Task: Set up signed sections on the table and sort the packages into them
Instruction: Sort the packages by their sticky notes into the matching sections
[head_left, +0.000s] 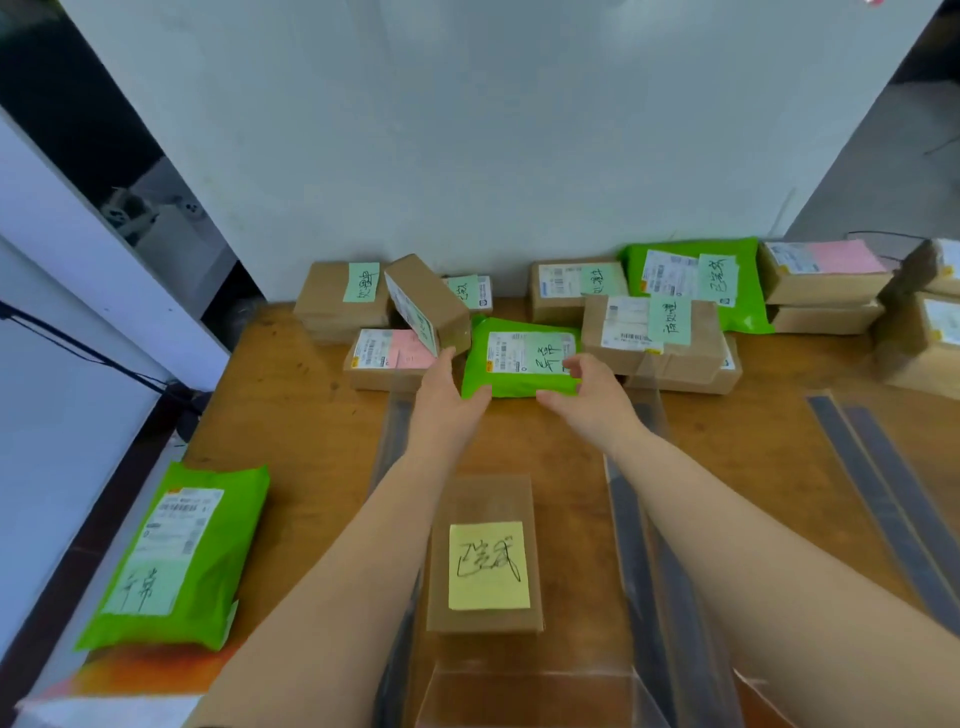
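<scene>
A small green mailer bag (519, 364) with a white label and a green note lies at mid-table. My left hand (447, 389) holds its near left corner, thumb under the edge. My right hand (587, 387) grips its near right corner, fingers curled over the label. A brown sign box with a yellow handwritten note (487, 564) stands in front of me between my forearms. Another green mailer (176, 556) lies at the near left. Several brown boxes with notes sit along the back, among them a tilted one (426, 301).
A large green mailer (696, 280) and stacked brown boxes (821, 286) fill the back right. Clear plastic dividers with dark strips (878, 499) lie across the wooden table (291, 426). A white wall rises behind. The table's left edge drops off by a dark cable.
</scene>
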